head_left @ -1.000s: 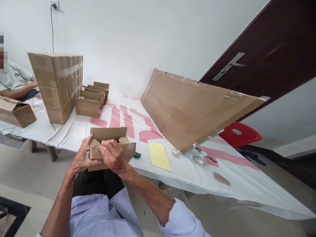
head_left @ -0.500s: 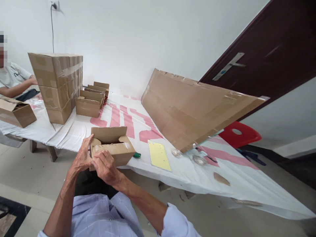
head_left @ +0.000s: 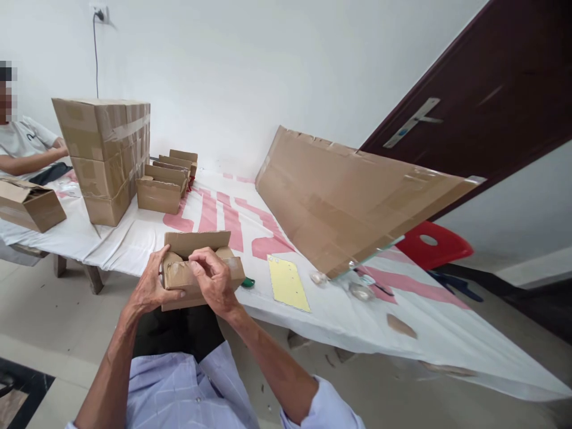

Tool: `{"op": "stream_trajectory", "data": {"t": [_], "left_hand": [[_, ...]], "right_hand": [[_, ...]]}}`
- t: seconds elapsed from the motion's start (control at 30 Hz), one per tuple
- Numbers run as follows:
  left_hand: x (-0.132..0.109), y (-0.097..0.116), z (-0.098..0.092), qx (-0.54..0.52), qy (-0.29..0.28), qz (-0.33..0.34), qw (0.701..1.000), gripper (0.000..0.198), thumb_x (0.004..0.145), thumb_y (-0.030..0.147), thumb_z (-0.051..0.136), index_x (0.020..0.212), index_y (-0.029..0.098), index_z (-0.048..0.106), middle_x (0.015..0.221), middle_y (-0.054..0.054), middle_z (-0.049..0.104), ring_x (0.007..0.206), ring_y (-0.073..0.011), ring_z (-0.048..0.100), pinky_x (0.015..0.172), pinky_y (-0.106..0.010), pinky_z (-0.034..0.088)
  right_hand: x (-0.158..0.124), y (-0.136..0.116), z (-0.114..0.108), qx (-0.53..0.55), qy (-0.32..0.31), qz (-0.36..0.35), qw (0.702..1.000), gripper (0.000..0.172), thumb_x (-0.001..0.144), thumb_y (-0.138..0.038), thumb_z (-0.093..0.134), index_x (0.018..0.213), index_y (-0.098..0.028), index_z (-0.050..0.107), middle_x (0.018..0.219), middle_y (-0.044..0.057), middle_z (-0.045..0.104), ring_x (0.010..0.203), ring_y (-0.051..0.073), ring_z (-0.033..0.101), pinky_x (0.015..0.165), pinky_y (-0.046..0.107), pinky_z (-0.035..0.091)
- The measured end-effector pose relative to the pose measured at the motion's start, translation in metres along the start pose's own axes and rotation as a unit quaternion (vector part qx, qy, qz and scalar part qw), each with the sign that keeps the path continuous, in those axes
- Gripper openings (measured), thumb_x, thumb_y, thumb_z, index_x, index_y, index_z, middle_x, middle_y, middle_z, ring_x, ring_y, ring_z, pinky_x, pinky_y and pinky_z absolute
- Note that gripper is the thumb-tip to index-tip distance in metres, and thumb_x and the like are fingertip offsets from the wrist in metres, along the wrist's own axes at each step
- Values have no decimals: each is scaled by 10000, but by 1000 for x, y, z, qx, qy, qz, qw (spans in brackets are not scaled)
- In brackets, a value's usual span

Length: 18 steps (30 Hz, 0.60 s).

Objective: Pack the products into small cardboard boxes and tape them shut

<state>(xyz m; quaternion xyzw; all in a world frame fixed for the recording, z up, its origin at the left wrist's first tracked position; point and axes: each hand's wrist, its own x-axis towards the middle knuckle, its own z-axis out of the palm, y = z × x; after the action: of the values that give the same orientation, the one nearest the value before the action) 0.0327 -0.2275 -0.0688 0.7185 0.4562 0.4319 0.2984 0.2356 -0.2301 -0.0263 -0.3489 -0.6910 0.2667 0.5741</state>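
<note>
A small brown cardboard box [head_left: 196,250] with its back flap standing up rests at the near edge of the white-covered table [head_left: 339,310]. My left hand [head_left: 149,286] grips the box's left end, thumb along the front. My right hand [head_left: 212,277] lies over the box's front and top, fingers curled and pressing on the near flap. A green object [head_left: 248,282] peeks out just right of the box.
A large flat cardboard sheet [head_left: 353,196] leans over the table's right half. A yellow card [head_left: 288,282] and small clear items [head_left: 357,289] lie beneath it. Taped cartons [head_left: 105,155] and several small open boxes [head_left: 163,187] stand at the left. A seated person [head_left: 27,149] is far left.
My right hand dropped to the box's lower front half a second ago, then came back up over its top flap. The left hand kept its hold on the box's left end.
</note>
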Motion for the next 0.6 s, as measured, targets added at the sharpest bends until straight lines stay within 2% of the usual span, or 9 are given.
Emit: {"op": "stream_trajectory", "data": {"t": [0.1,0.17,0.23,0.43,0.53,0.6], "left_hand": [[0,0,-1,-11,1,-1,1000,1163,653,370,930,1645,270,331,1540,-159,443,1439,-405,478,1136,-612,503],[0,0,-1,-16,-1,-4,1000,1159,656,366,927,1645,273,331,1537,-158,441,1435,-402,481,1113,-600,524],[0,1,-2,-18,-5,-8,1000,1152,658,368,926,1643,272,336,1538,-160,440,1435,-400,483,1093,-589,540],[2,8,-7,-20,-10,-22,1000,1142,667,407,919,1636,245,337,1575,-180,421,1458,-411,474,1086,-581,551],[4,11,-9,-19,-12,-24,999,1127,680,449,912,1632,245,344,1611,-190,404,1482,-424,468,1082,-582,558],[7,11,-10,-9,-9,-24,1000,1129,685,477,905,1634,243,342,1619,-194,405,1492,-430,469,1071,-576,571]], "right_hand": [[0,-5,-4,151,-26,115,981,146,947,-352,666,955,-226,739,852,21,709,746,169,630,729,315,551],[0,-6,-7,226,-36,151,962,170,897,-375,718,954,-219,755,848,29,718,707,164,615,690,316,554],[1,-6,-10,257,-34,157,953,196,870,-393,753,947,-213,762,891,51,736,715,168,626,657,314,560],[2,-5,-26,258,-8,175,950,235,823,-408,818,928,-205,766,954,62,757,705,152,633,651,298,564],[1,9,-50,221,37,190,956,240,782,-394,853,910,-212,764,912,27,743,690,135,614,685,293,552],[0,28,-75,175,92,197,960,246,767,-403,852,890,-214,755,848,8,722,697,139,609,691,290,541]]}}
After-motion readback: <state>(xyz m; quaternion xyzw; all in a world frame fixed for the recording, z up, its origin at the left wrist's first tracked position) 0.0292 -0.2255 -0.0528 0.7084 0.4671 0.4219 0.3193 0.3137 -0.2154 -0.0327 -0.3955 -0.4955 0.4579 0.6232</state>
